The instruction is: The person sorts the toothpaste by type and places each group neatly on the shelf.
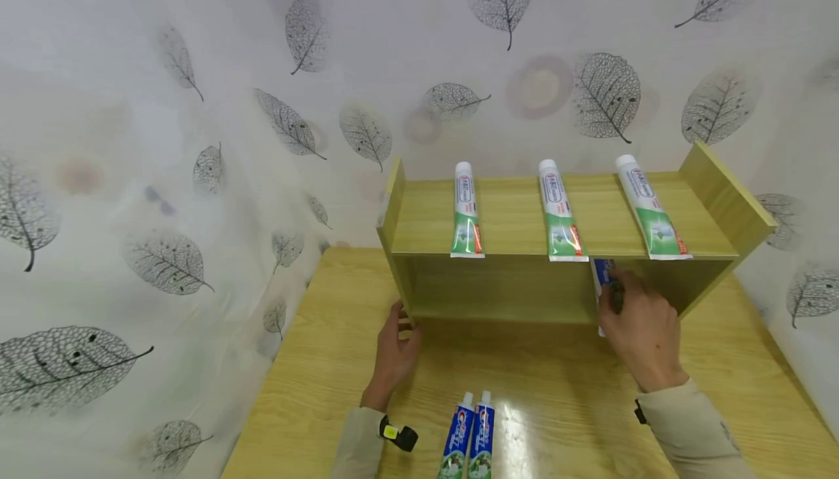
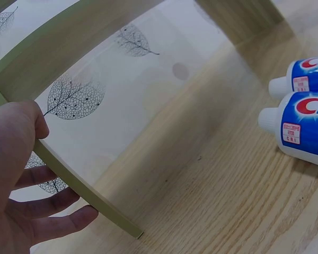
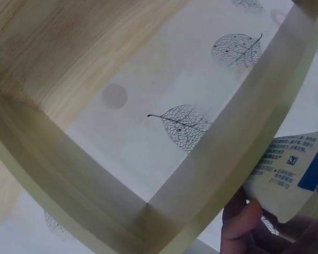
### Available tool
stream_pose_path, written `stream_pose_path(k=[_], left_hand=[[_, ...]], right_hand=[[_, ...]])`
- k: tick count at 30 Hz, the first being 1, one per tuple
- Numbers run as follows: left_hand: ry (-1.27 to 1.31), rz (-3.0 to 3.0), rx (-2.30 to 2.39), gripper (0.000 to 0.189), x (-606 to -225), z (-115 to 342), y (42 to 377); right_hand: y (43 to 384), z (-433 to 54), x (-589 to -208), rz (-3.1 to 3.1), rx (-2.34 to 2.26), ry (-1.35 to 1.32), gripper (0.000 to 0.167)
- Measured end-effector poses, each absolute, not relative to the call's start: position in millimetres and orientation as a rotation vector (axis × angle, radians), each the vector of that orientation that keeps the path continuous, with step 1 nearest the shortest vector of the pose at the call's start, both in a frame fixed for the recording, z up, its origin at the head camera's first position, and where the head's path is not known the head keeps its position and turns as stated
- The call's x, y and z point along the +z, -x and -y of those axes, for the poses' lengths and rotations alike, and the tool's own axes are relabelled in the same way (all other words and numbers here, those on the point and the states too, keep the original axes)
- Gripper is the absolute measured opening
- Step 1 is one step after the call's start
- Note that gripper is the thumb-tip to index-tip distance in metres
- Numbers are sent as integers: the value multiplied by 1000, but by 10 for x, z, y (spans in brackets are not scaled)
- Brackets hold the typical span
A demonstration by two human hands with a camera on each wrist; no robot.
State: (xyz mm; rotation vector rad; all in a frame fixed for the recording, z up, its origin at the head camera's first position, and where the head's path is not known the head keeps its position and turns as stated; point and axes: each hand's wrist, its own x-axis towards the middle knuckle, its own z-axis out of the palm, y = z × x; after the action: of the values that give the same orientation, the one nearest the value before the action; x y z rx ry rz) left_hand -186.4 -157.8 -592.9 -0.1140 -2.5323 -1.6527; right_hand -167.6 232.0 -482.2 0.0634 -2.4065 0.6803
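Observation:
My left hand grips the left side panel of a small wooden shelf; the left wrist view shows the thumb on one side of the panel and fingers on the other. In my right hand is a toothpaste tube, blue and white, at the front of the shelf's lower space near its right end. The right wrist view shows the tube's white printed face close to the board edge, pinched by thumb and fingers. Part of this tube is hidden by the hand and board.
Three green-and-white toothpaste tubes lie spaced along the upper board, crimped ends toward me. Two blue Crest tubes lie side by side on the wooden table in front. A leaf-patterned wall stands behind the shelf.

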Motion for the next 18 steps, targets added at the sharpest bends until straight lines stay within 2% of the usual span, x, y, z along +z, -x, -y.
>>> stream_pose_path(k=[7,18], left_hand=[[126,2529,-1663,53,-5934,1585,1865],[117,2532,-1671,54,-5923,1577,1859]], right_hand=[[1677,-2318,-4847,2405,602,-91,20],[1700,-2318,-4856,2408,587,-23,20]])
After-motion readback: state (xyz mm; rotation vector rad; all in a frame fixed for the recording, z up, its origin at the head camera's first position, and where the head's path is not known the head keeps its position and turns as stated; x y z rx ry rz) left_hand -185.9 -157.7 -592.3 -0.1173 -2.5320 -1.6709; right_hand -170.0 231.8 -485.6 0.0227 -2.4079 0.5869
